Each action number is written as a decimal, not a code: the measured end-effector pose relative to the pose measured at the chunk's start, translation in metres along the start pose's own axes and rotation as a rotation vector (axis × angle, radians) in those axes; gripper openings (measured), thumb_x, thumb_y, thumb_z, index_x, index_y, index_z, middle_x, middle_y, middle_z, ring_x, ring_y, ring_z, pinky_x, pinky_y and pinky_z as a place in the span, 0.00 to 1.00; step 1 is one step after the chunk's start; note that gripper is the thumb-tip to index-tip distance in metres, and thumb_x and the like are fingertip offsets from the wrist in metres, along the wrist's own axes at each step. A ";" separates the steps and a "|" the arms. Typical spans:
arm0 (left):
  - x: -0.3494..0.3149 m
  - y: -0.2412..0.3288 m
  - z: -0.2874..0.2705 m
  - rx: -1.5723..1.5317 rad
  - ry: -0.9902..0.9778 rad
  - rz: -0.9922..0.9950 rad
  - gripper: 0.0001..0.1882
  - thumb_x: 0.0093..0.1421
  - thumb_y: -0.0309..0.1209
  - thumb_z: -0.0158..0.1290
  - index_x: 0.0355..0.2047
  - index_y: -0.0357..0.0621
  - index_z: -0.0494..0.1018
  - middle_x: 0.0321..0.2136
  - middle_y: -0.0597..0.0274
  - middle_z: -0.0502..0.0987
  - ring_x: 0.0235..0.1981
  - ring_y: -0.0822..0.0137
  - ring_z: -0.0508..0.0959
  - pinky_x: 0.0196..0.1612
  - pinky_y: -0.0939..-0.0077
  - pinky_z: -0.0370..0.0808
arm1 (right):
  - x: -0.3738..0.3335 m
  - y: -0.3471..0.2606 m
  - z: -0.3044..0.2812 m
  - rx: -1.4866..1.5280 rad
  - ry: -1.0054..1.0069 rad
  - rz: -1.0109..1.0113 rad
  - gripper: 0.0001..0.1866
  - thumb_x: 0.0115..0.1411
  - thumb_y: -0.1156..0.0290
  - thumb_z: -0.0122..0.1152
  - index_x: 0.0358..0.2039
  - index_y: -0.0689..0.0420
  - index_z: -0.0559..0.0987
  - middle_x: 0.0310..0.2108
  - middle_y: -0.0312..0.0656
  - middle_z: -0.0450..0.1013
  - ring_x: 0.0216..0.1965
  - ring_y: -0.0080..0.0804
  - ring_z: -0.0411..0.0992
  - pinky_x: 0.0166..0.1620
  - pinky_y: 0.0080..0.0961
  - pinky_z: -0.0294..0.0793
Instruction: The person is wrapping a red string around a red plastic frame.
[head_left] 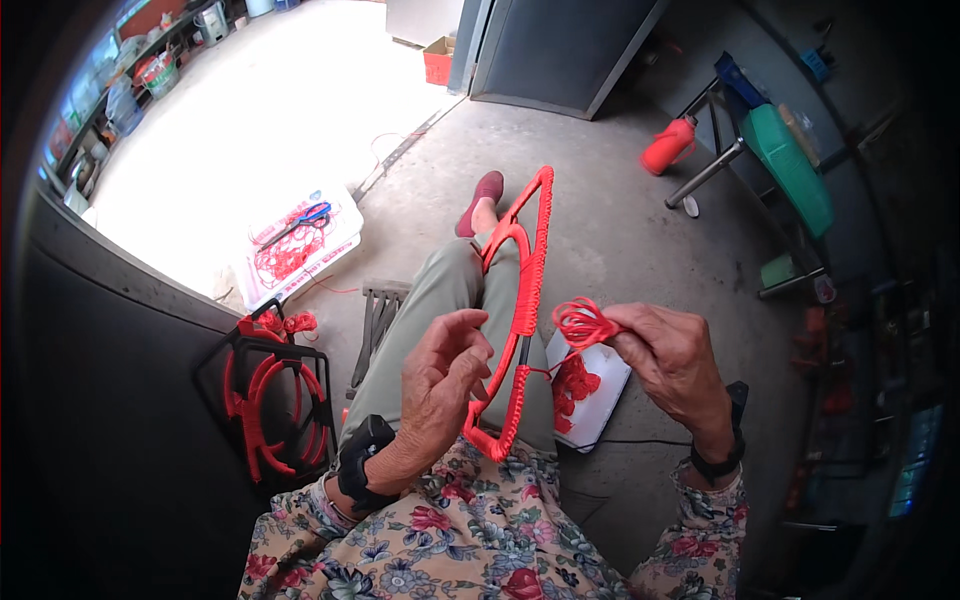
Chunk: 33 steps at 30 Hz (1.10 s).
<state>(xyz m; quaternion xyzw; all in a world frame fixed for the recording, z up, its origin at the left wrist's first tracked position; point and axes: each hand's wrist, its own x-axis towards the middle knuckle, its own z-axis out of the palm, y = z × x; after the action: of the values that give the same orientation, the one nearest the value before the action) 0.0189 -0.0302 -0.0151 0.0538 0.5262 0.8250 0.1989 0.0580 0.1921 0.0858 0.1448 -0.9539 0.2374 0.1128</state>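
Observation:
A frame wrapped in red cord (530, 290) stands tilted over my lap, with curved inner parts. A short stretch of its long side shows a bare dark rod (524, 350) between two wrapped lengths. My right hand (670, 360) pinches a looped bundle of red cord (583, 322) to the right of the frame. A strand runs from the bundle to the wrapping below the bare stretch. Just left of the frame, my left hand (445, 370) has half-curled fingers set apart, with nothing visible in them. Whether its fingertips touch the frame I cannot tell.
A white tray (350, 240) at the left holds red cord and blue-handled scissors (300, 222). Beneath the frame lies a white box (603, 405) with red pieces. Red-wrapped black frames (270, 400) lean at lower left. A red thermos (668, 146) stands near a metal-legged rack (710, 172).

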 end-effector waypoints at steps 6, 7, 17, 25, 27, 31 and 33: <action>0.020 0.011 0.009 0.437 -0.052 0.443 0.11 0.61 0.29 0.53 0.42 0.36 0.74 0.33 0.64 0.75 0.30 0.79 0.73 0.33 0.84 0.71 | 0.040 -0.006 0.029 -0.198 -0.138 -0.214 0.07 0.52 0.71 0.63 0.32 0.56 0.76 0.23 0.38 0.70 0.26 0.34 0.71 0.26 0.29 0.71; 0.021 0.009 0.010 0.366 -0.096 0.337 0.09 0.61 0.28 0.54 0.39 0.35 0.75 0.31 0.64 0.76 0.30 0.78 0.73 0.33 0.84 0.71 | 0.041 -0.003 0.035 -0.177 -0.115 -0.234 0.08 0.52 0.70 0.63 0.32 0.56 0.76 0.23 0.38 0.69 0.26 0.33 0.71 0.26 0.28 0.70; 0.006 -0.022 0.003 0.105 0.093 -0.066 0.08 0.60 0.26 0.55 0.37 0.33 0.74 0.22 0.68 0.75 0.19 0.82 0.70 0.21 0.89 0.66 | -0.012 0.010 0.063 0.160 0.085 0.030 0.09 0.44 0.79 0.68 0.28 0.58 0.78 0.25 0.38 0.70 0.28 0.32 0.69 0.33 0.28 0.64; -0.002 -0.012 0.005 0.180 0.029 -0.245 0.08 0.59 0.28 0.56 0.30 0.33 0.75 0.19 0.69 0.74 0.19 0.83 0.69 0.20 0.87 0.65 | -0.039 0.019 0.119 0.638 0.133 0.128 0.19 0.49 0.83 0.65 0.43 0.55 0.80 0.27 0.35 0.70 0.28 0.25 0.69 0.33 0.21 0.68; -0.003 -0.015 0.001 0.211 0.021 -0.238 0.09 0.59 0.29 0.56 0.29 0.33 0.75 0.18 0.70 0.74 0.19 0.83 0.69 0.20 0.87 0.65 | -0.042 0.012 0.124 0.663 0.120 0.154 0.17 0.49 0.82 0.65 0.41 0.56 0.80 0.26 0.37 0.69 0.28 0.28 0.69 0.32 0.23 0.69; -0.004 -0.018 0.002 0.205 -0.098 -0.193 0.09 0.59 0.29 0.56 0.30 0.33 0.76 0.18 0.71 0.74 0.19 0.84 0.69 0.20 0.87 0.64 | -0.038 0.014 0.125 0.368 0.206 -0.098 0.10 0.48 0.79 0.64 0.34 0.61 0.77 0.23 0.42 0.67 0.27 0.39 0.70 0.31 0.31 0.69; -0.006 -0.010 0.006 0.202 -0.120 -0.188 0.08 0.59 0.29 0.55 0.32 0.33 0.75 0.20 0.69 0.75 0.19 0.83 0.70 0.19 0.87 0.65 | -0.043 0.014 0.115 0.289 0.189 -0.099 0.09 0.48 0.79 0.64 0.31 0.62 0.76 0.23 0.43 0.66 0.28 0.42 0.69 0.30 0.33 0.68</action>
<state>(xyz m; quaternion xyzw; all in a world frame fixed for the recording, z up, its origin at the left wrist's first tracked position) 0.0289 -0.0239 -0.0208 0.0731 0.5964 0.7409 0.3001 0.0765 0.1573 -0.0315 0.1835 -0.8867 0.3787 0.1914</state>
